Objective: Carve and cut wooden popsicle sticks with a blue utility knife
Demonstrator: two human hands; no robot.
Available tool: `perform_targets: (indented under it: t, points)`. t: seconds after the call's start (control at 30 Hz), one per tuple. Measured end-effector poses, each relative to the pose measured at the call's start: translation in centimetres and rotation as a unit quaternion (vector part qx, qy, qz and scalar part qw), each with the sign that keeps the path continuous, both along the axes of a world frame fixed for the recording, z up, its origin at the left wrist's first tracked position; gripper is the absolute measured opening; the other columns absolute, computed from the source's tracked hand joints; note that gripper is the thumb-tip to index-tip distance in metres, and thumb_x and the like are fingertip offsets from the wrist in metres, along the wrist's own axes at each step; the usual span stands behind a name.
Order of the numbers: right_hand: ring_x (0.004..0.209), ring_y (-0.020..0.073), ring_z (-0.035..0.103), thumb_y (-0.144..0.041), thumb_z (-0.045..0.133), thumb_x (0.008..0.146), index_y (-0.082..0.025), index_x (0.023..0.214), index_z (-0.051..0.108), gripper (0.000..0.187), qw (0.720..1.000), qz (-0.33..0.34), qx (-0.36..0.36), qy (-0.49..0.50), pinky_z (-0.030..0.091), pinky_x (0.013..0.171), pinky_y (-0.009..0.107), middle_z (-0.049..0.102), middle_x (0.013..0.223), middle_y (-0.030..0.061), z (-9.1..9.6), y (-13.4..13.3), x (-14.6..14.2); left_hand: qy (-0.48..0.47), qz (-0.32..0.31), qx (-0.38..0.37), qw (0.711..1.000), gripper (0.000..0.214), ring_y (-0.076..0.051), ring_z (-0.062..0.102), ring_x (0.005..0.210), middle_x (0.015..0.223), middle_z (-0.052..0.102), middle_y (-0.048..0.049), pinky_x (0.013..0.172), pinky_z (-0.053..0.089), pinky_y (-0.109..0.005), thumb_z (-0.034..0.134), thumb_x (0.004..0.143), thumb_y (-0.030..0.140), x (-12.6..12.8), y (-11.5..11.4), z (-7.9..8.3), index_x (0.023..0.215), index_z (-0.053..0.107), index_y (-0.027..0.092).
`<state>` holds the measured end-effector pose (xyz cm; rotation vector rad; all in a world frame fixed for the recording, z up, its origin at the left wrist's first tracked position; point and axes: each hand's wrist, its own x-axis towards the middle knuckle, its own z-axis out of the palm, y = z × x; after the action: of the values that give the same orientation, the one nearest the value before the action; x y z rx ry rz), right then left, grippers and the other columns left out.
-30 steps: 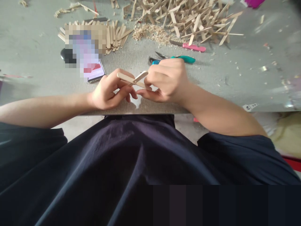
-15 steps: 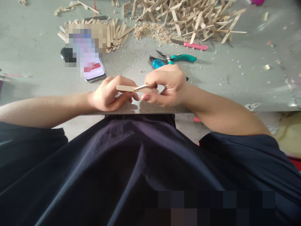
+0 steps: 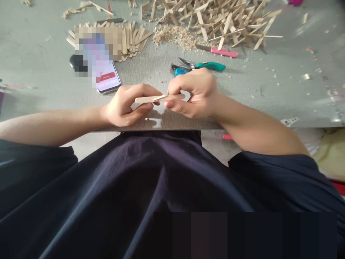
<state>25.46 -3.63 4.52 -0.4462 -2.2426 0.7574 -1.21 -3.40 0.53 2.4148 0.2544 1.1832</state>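
Note:
Just above the table's near edge, my left hand pinches a flat wooden craft stick between thumb and fingers. From the other side my right hand grips the same stick toward its right end, thumb below and forefinger curled over. A second, shorter-looking stick piece crosses the first at a shallow angle between the hands. Whether the two are joined is too small to tell. Beyond my right hand lie pliers with teal handles, partly hidden by that hand.
A heap of crossed wooden sticks covers the far middle, with wood shavings beside it. A pink-handled knife lies before the heap. At left are a phone, a row of loose sticks and a dark rounded object.
The held sticks have tilted, and their right end is slightly higher. My right hand has shifted a little up and right, covering more of the pliers. My left fingers have straightened somewhat.

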Motion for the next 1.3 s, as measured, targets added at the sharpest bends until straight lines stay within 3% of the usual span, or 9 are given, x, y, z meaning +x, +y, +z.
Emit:
perform_targets:
  t: [0.17,0.27,0.4,0.53,0.77,1.0,1.13,1.3]
  points:
    - [0.054,0.0103,0.049,-0.056,0.074,0.113,-0.023,0.074,0.058,0.054,0.976,0.027,-0.216,-0.005,0.039,0.053,0.027,0.061,0.060,-0.0031,0.6,0.1,-0.2,0.010,0.025,-0.112,0.993,0.032,-0.020,0.081,0.101,0.115,0.086,-0.0100,0.084,0.066,-0.035,0.072,0.113,0.052,0.1,0.0,0.3,0.128,0.078,0.024]
    - [0.053,0.0114,0.049,-0.058,0.076,0.111,-0.024,0.072,0.058,0.055,0.957,0.032,-0.288,-0.007,0.043,0.053,0.027,0.058,0.057,-0.0034,0.5,0.6,-0.3,0.015,0.031,-0.156,0.987,0.035,-0.022,0.079,0.104,0.113,0.084,-0.0084,0.091,0.065,-0.038,0.079,0.108,0.060,0.2,0.2,0.4,0.119,0.078,0.026]
    - [0.049,0.0103,0.043,-0.059,0.083,0.105,-0.024,0.070,0.055,0.057,0.935,0.039,-0.351,0.024,0.042,0.050,0.028,0.051,0.055,-0.0053,0.5,1.0,-0.5,0.046,0.029,-0.152,0.987,0.032,-0.020,0.078,0.097,0.111,0.085,-0.0082,0.086,0.064,-0.035,0.073,0.112,0.056,0.2,0.3,0.5,0.116,0.078,0.024]
    - [0.047,0.0111,0.036,-0.061,0.089,0.097,-0.025,0.067,0.055,0.058,0.927,0.035,-0.371,0.042,0.036,0.044,0.030,0.045,0.053,-0.0059,0.5,1.0,-0.6,0.044,-0.007,-0.185,0.982,0.028,-0.020,0.081,0.096,0.111,0.087,-0.0077,0.083,0.065,-0.033,0.075,0.112,0.049,0.5,0.0,0.7,0.116,0.080,0.022]
    - [0.049,0.0114,0.032,-0.065,0.087,0.098,-0.027,0.067,0.047,0.064,0.902,0.040,-0.429,0.027,0.030,0.042,0.031,0.034,0.055,-0.0063,-0.4,1.5,-0.8,0.010,-0.066,-0.334,0.940,0.029,-0.020,0.087,0.099,0.110,0.089,-0.0089,0.085,0.069,-0.030,0.082,0.109,0.049,1.2,-0.9,0.8,0.113,0.077,0.020]
    - [0.048,0.0082,0.035,-0.074,0.083,0.102,-0.024,0.069,0.049,0.068,0.893,0.064,-0.445,0.030,0.031,0.041,0.027,0.038,0.057,-0.0077,-0.8,1.5,-0.9,0.003,-0.071,-0.412,0.908,0.039,-0.015,0.085,0.081,0.101,0.090,-0.0080,0.072,0.070,-0.026,0.085,0.106,0.057,1.6,-1.0,1.3,0.097,0.072,0.021]
    - [0.050,0.0097,0.039,-0.079,0.082,0.099,-0.025,0.072,0.050,0.069,0.902,0.026,-0.431,0.018,0.036,0.045,0.028,0.041,0.056,-0.0068,-0.8,1.5,-1.0,-0.011,-0.084,-0.425,0.901,0.036,-0.014,0.087,0.082,0.101,0.091,-0.0088,0.073,0.071,-0.023,0.088,0.105,0.052,1.4,-0.8,1.2,0.103,0.075,0.018]
    - [0.050,0.0134,0.049,-0.083,0.071,0.104,-0.024,0.074,0.062,0.066,0.916,-0.077,-0.393,0.024,0.035,0.044,0.031,0.058,0.061,-0.0011,-0.2,2.5,-0.2,-0.020,-0.084,-0.429,0.899,0.036,-0.016,0.089,0.087,0.101,0.091,-0.0098,0.072,0.072,-0.022,0.088,0.105,0.051,1.3,-0.6,1.2,0.101,0.075,0.018]
